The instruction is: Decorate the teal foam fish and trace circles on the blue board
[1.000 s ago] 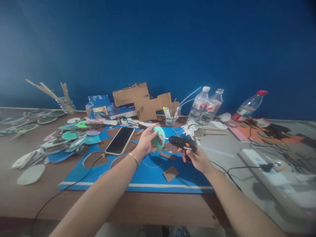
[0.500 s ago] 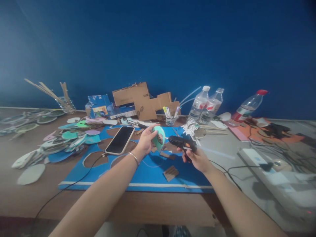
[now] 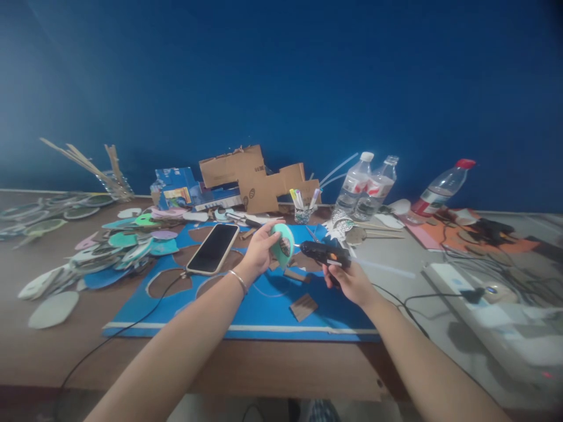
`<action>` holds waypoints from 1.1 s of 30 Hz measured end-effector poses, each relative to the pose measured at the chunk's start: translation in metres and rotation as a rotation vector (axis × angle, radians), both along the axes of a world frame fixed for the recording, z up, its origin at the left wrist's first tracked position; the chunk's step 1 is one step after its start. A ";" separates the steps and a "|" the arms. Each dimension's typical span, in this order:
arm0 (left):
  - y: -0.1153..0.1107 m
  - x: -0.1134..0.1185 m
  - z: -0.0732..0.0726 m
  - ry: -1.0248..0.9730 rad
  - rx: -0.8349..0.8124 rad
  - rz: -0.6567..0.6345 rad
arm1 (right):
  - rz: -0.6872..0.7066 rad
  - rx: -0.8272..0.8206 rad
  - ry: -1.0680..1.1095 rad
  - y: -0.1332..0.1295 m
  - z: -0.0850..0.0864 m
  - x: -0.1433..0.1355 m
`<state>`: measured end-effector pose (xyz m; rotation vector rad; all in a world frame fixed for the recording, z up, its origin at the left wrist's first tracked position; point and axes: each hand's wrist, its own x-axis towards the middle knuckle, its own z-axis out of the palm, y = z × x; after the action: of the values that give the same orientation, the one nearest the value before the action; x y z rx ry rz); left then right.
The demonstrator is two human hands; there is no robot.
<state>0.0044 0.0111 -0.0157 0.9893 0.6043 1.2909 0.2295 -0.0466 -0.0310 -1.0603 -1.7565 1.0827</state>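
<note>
Between its fingers my left hand [image 3: 260, 249] holds a round mint-green piece [image 3: 282, 245] on edge, with a dark patterned oval on its face. My right hand [image 3: 347, 280] is wrapped round a black glue gun [image 3: 323, 253], whose tip points left at the green piece, very close to it; whether they touch I cannot tell. A clear glue stick [image 3: 382, 268] sticks out behind the gun. Both hands are above a blue board [image 3: 259, 316] with cut-out openings. A small cardboard piece [image 3: 303, 307] lies on the board below them.
A phone [image 3: 213, 249] with a cable lies left of my hands. Farther left is a pile of cut foam shapes [image 3: 123, 240]. Behind stand cardboard [image 3: 250, 176], a pen cup [image 3: 302, 215] and bottles [image 3: 354, 184]. A power strip [image 3: 466, 316] and cables lie at right.
The view has shifted very slightly. Both hands keep their holds, and the green piece and glue gun stay almost in the same place.
</note>
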 end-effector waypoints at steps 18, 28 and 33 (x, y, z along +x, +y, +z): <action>0.001 0.001 -0.001 0.005 -0.006 -0.016 | -0.045 0.052 -0.106 -0.002 0.006 0.001; 0.001 0.001 -0.003 0.021 0.012 -0.024 | -0.030 0.063 -0.053 -0.002 0.008 0.001; 0.000 0.001 -0.002 0.022 -0.002 -0.032 | 0.025 -0.011 0.146 -0.003 0.008 0.001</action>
<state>0.0052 0.0111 -0.0175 1.0094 0.6037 1.2522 0.2300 -0.0491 -0.0234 -0.9437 -1.6530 1.1566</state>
